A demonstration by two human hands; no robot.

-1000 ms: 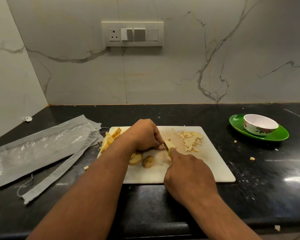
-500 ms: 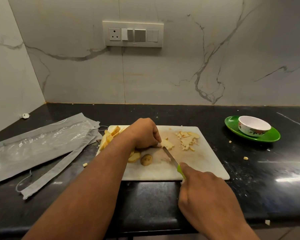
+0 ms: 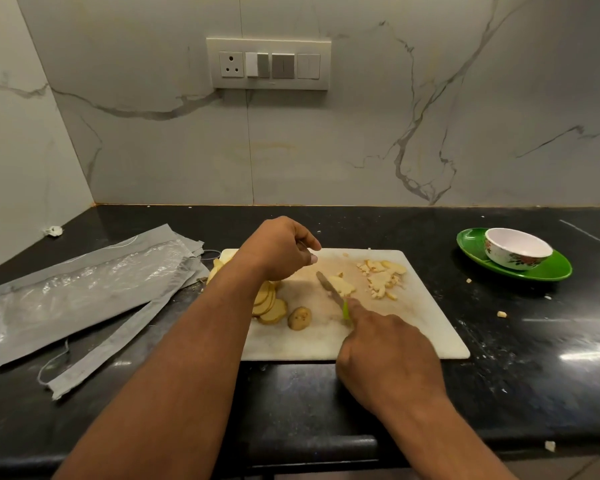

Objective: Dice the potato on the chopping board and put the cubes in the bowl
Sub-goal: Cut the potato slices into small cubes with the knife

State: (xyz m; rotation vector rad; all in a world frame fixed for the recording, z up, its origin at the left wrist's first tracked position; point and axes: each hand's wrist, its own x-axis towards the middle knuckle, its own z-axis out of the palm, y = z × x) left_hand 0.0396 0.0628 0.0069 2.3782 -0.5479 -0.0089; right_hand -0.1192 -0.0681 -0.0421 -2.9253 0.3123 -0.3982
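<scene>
Head view – knife (image 3: 330, 289) is gripped by the right hand (image 3: 388, 362), blade laid against a potato piece (image 3: 342, 285) on the chopping board (image 3: 413, 327), while the left hand (image 3: 281, 249) is held loosely curled above it – nothing pinched.

Both forearms bare, sleeveless in view; left hand (image 3: 280, 249), right hand (image 3: 388, 362) ungloved

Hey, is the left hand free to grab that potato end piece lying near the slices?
Probably yes. The left hand hovers with fingers loosely curled, holding nothing, and the potato end piece lies uncovered on the chopping board, clear of the knife.
</scene>
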